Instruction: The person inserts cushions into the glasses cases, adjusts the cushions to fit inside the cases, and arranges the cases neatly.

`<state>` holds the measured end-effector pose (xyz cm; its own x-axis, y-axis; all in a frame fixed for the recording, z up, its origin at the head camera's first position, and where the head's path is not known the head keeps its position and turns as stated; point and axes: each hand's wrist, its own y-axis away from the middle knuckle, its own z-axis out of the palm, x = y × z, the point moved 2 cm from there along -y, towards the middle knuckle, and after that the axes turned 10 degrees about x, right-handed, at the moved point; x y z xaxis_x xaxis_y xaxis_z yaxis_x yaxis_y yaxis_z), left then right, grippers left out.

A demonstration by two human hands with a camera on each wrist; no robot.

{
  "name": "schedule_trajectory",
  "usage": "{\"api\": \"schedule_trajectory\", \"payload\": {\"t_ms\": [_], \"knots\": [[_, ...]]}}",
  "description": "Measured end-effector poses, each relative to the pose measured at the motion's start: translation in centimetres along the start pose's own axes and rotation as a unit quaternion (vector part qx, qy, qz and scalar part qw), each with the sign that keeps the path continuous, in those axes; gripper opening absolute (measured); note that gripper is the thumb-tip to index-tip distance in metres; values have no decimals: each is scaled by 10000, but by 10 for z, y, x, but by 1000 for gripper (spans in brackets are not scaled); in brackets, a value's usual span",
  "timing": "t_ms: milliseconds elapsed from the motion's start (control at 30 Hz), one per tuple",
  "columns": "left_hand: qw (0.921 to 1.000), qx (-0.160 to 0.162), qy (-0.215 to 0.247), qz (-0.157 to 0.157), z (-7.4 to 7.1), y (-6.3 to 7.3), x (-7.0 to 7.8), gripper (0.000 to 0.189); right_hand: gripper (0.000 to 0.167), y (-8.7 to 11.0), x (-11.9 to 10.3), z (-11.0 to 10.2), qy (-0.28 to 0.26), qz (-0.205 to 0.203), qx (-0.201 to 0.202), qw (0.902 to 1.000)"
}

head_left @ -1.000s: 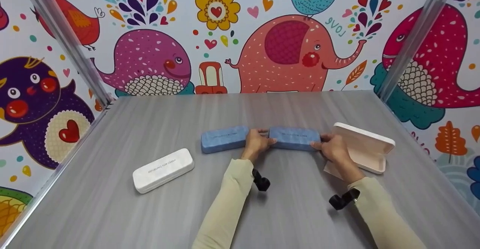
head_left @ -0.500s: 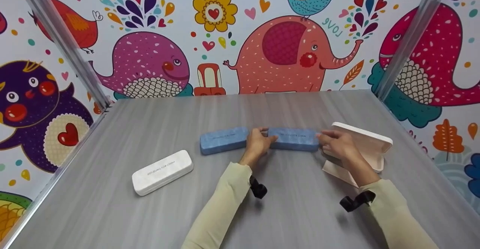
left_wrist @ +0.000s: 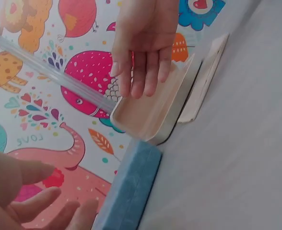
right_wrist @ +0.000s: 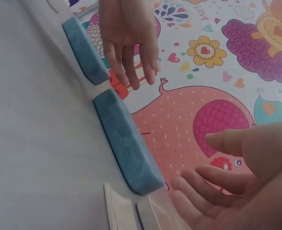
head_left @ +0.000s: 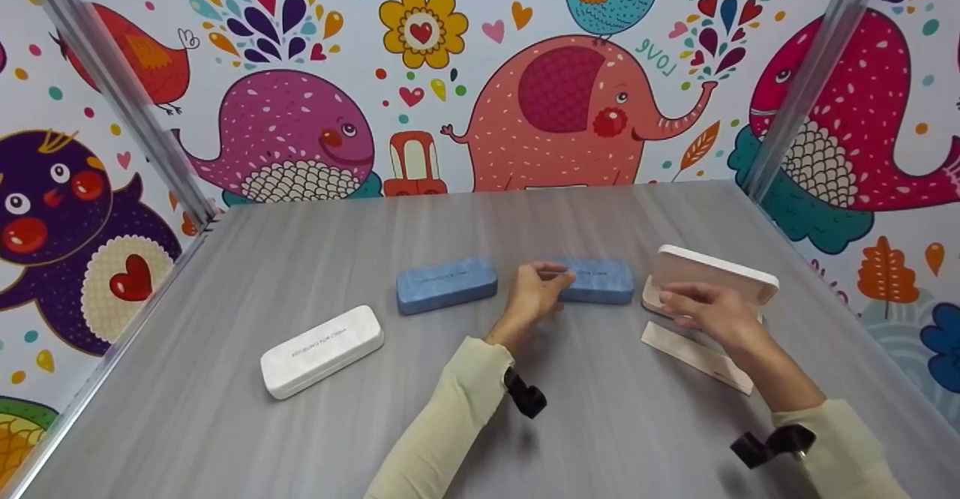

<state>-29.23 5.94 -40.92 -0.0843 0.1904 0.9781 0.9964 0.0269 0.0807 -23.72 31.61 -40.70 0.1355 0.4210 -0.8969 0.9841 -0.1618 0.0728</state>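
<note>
In the head view, my left hand (head_left: 534, 295) is over the left end of the right blue glasses case (head_left: 600, 281), its fingers loosely bent and holding nothing. The wrist views show a gap between that case and both hands. My right hand (head_left: 716, 317) hovers in front of an open white glasses case (head_left: 720, 274) with a pale pink lining, partly hiding it; its fingers are relaxed, with nothing between them. Left of my left hand lies a second blue glasses case (head_left: 446, 287), closed. A flat, pale pink strip (head_left: 694, 356) lies before the open case.
A closed white glasses case (head_left: 322, 352) with printed lettering lies at an angle on the left of the grey table (head_left: 315, 251). Walls with cartoon animals stand behind and beside the table, with metal posts (head_left: 802, 86) at the corners.
Both hands have let go of the right blue case. The right hand has moved right and nearer, uncovering the pink strip; the left hand has shifted slightly right, off the left blue case.
</note>
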Motion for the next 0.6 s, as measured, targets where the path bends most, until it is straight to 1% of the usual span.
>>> {"api": "schedule_trajectory", "payload": {"t_ms": [100,267,400,467,500,567,600], "knots": [[10000,-9,-41,46,12,4,0,21,59,8,7,-7,411,-92,135,9990],[9991,194,-325,174,34,11,-5,13,47,17,16,-12,946,-395,285,9943],[9986,200,-484,-94,55,17,-10,3,38,21,23,-17,1429,-634,414,9868],[9981,156,-564,-211,65,19,-12,4,35,23,27,-21,1618,-578,481,9840],[9977,133,-617,-249,70,21,-12,5,35,24,30,-23,1691,-488,520,9830],[9965,112,-807,-169,79,24,-12,7,37,27,35,-28,1752,-262,554,9826],[9956,108,-929,-82,83,26,-11,7,39,28,38,-31,1742,-145,536,9832]]}}
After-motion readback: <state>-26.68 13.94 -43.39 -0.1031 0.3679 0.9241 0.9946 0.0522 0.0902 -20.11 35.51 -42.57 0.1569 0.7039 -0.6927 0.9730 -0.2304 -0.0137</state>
